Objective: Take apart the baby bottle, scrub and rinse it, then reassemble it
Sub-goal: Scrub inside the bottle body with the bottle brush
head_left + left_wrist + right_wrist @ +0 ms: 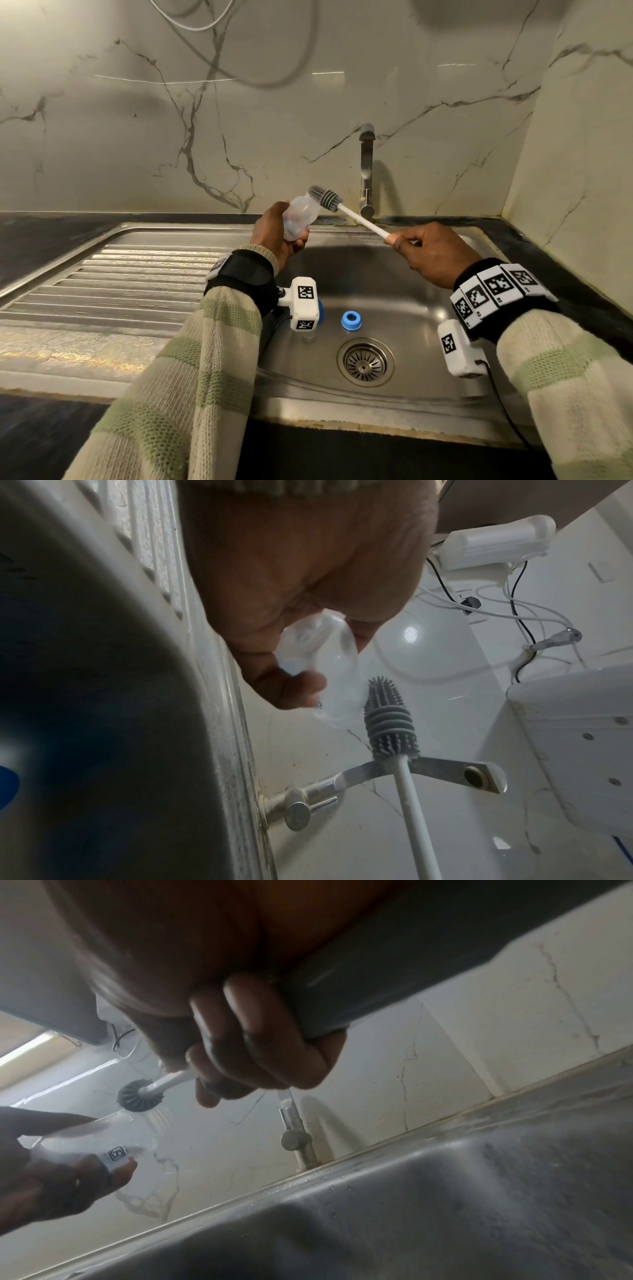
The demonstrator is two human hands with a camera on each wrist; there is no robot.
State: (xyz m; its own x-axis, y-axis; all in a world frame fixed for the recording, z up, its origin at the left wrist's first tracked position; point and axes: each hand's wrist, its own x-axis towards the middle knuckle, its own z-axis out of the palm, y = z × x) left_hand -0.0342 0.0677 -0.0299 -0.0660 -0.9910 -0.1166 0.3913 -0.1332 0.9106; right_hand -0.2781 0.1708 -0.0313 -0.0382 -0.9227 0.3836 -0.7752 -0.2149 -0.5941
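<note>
We are gripping the clear bottle point(298, 219) in our left hand point(274, 236); our right hand point(431, 253) is pinching the brush point(323, 197) beside its mouth. Scrubbing is starting; next we likely need the bristles sliding inside.

Beige veined marble wall point(308, 102) behind steel sink basin point(428, 308) with ribbed steel drainboard point(120, 284), dark stone countertop point(41, 236), steel tap point(366, 171), white cable point(191, 20) overhead.

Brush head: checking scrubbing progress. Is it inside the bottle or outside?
Outside. The brush head sits beside the bottle's mouth, bristles fully exposed.
</note>
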